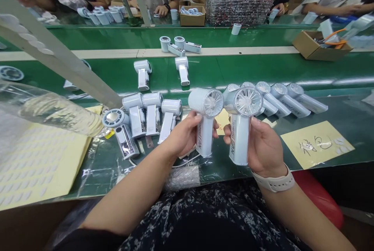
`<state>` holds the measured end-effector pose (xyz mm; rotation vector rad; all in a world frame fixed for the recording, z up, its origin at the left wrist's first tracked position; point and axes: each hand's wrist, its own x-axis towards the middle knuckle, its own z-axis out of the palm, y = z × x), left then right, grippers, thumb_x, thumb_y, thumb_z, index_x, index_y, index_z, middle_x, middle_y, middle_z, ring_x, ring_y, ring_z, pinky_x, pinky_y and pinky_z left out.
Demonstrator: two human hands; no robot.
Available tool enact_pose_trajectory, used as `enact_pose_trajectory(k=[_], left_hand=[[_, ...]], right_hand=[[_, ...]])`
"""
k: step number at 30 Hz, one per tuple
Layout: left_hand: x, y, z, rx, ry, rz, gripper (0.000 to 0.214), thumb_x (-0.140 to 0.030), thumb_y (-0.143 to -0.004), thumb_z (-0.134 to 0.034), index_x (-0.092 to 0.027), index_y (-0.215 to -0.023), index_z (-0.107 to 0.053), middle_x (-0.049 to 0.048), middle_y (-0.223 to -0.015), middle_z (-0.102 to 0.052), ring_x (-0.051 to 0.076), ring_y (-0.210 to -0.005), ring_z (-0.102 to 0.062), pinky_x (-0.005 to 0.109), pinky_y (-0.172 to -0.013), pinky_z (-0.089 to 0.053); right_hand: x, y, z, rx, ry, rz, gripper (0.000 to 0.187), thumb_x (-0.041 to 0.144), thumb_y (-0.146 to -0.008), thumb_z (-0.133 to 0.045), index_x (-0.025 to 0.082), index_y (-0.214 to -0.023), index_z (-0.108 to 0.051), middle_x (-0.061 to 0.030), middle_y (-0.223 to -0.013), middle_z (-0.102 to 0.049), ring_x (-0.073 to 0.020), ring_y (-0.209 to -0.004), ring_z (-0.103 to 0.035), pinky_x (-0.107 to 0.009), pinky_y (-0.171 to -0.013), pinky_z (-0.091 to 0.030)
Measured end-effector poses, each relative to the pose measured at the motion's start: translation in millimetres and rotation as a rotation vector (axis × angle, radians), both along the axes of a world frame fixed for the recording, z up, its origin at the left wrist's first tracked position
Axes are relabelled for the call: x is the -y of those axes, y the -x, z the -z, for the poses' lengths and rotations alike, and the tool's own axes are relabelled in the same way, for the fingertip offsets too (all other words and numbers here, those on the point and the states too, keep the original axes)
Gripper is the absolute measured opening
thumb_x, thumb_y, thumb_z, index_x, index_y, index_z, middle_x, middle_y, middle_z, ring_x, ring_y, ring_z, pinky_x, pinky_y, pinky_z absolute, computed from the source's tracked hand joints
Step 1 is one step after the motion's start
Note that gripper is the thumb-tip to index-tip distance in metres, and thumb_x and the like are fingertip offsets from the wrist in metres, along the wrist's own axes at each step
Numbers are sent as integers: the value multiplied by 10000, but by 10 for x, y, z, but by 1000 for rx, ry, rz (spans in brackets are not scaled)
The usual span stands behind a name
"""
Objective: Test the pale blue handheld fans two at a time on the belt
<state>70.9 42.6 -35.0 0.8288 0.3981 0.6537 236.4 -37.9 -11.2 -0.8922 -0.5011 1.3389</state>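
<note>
My left hand (pixel 187 132) is closed around the handle of a pale blue handheld fan (pixel 205 120), held upright above the bench. Beside it, my right hand (pixel 264 146) grips a second handheld fan (pixel 242 126) by its handle. Both fans have clear film over them, gathered in pleats across the round heads, and lettering ending in FAN on their handles. Behind my right hand, several wrapped fans (pixel 280 99) lie in a slanting row. Left of my left hand, several more fans (pixel 152 111) rest close together, one with its round grille (pixel 113 118) facing up.
A slanted pale post (pixel 67 60) crosses the left side. Yellow sticker sheets (pixel 61 161) and a rolled plastic bag (pixel 55 111) lie at left, a handwritten yellow card (pixel 317 144) at right. Fans stand on the green line (pixel 233 68). Co-workers' hands (pixel 161 10) are across it.
</note>
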Motion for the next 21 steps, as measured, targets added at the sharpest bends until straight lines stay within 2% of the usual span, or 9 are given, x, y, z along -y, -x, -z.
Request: enact_pose_trajectory(k=[3,6,9,13,16,21], left_hand=[[4,8,-37,39,-24,6,407,-362,-822,-709,-194,-1112,-476,70,-954,-748,231,-820,-740,385,-759,-588],[21,4,-53,22,-76,1,409,-343,-848,-711,-204,-1142,-463,79,-999,-758,241,-865,-752,385,-765,-595],[29,3,-35,-16,-132,8,446,-359,-832,-752,-217,-1124,-445,72,-974,-765,241,-876,-753,377,-764,-590],[15,19,7,-45,-163,13,515,-446,-762,-807,-228,-1022,-419,53,-913,-765,231,-850,-748,357,-746,-568],[3,27,24,-64,-173,-11,546,-483,-723,-825,-232,-984,-415,23,-841,-753,190,-782,-732,312,-713,-543],[-4,20,38,-45,-180,-2,578,-506,-685,-842,-237,-958,-410,5,-821,-725,179,-745,-714,327,-723,-539]], right_hand=[[-9,-41,51,58,-34,73,197,381,-869,-628,283,-1020,-708,-37,-945,-721,-249,-901,-694,-418,-748,-612],[-35,-85,138,126,-44,103,255,377,-912,-604,333,-1153,-671,-27,-1079,-730,-270,-1049,-682,-486,-858,-587],[-53,-114,224,121,-7,116,255,375,-931,-611,344,-1179,-660,-11,-1044,-743,-247,-981,-700,-461,-812,-597],[-57,-108,266,74,39,155,205,318,-919,-636,299,-1117,-686,-17,-971,-756,-212,-869,-711,-373,-703,-610],[-47,-84,228,57,62,160,208,266,-907,-625,283,-1105,-687,-11,-914,-759,-208,-814,-716,-377,-699,-619],[-23,-44,134,9,92,124,257,259,-897,-573,294,-1124,-687,8,-895,-762,-219,-814,-718,-390,-718,-623]])
